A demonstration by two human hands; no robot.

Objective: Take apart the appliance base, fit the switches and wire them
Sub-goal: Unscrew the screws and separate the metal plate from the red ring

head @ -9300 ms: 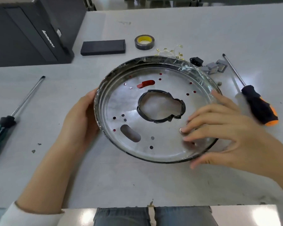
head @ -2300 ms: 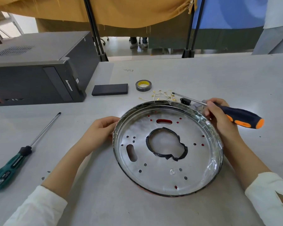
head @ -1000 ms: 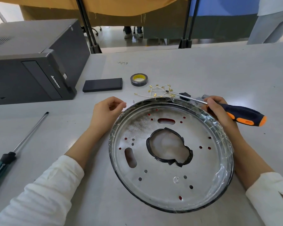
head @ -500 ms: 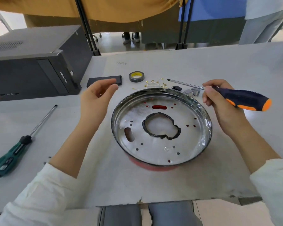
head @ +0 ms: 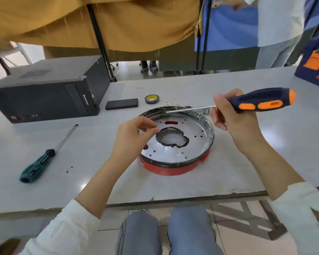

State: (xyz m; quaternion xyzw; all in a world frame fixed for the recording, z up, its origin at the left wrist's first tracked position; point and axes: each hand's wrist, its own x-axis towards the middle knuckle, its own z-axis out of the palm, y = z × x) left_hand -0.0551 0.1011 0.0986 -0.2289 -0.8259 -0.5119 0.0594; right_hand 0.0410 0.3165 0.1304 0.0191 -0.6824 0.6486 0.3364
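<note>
Since half a second ago the left hand (head: 132,137) has swung in from beside the appliance base (head: 177,138) and now hovers over its left rim, while the right hand (head: 228,115) has lifted the screwdriver (head: 247,103) higher above the far rim. The left hand's thumb and forefinger are pressed together at the tips, the other fingers curled loosely; whether something small is pinched between them cannot be made out. The right hand's fingers are wrapped round the front of the dark blue and orange handle, and the steel shaft points left across the back edge of the base.

The base sits on the grey table (head: 247,162) in front of the person, its shiny metal plate facing up inside a red shell, with a ragged black-edged hole in the middle and small holes scattered about.

Behind it lie a roll of tape (head: 152,99) with a yellow core and a flat black block (head: 121,103). A green-handled screwdriver (head: 39,163) lies well to the left, and a black Lenovo computer case (head: 44,92) rests on its side at the far left.
</note>
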